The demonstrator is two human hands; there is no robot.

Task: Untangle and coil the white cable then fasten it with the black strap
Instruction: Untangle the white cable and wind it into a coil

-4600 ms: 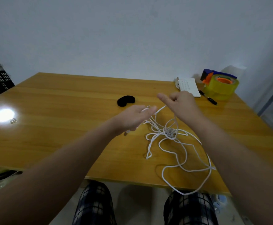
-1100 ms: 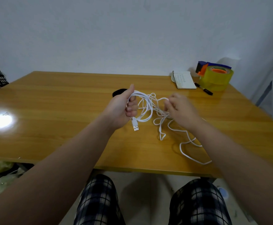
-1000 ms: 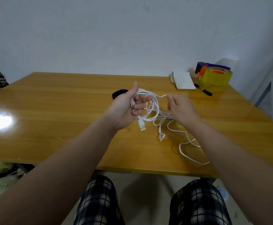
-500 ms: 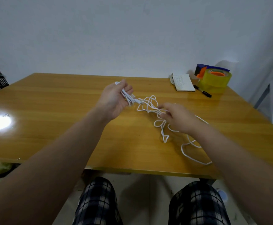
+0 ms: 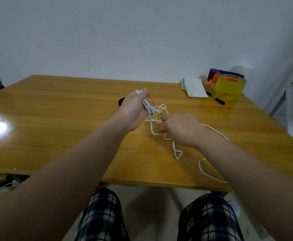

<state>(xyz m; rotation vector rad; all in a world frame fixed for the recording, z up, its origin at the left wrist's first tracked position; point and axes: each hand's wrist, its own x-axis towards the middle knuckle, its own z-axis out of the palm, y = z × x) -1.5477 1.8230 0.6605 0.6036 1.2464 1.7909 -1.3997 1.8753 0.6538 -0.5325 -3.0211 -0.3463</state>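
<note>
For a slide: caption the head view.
Left hand grips bunched white cable; right hand pinches its tangle over table.

Once spread in a loose tangle, the white cable [image 5: 177, 154] is now partly gathered. The left hand [image 5: 133, 110] grips a bunch of strands lifted off the table [image 5: 64, 136]. The right hand [image 5: 180, 129] has moved close to it, pinching the tangle. The black strap [image 5: 121, 102] is now mostly hidden behind the left hand.

The thin white cable [image 5: 176, 152] is running in a bunched handful through the left hand [image 5: 133, 110], knotting into small loops at the right hand [image 5: 181, 130] and trailing loose toward the near edge of the table [image 5: 55, 127]. The black strap [image 5: 121, 101] is lying just behind the left hand, mostly hidden.
</note>
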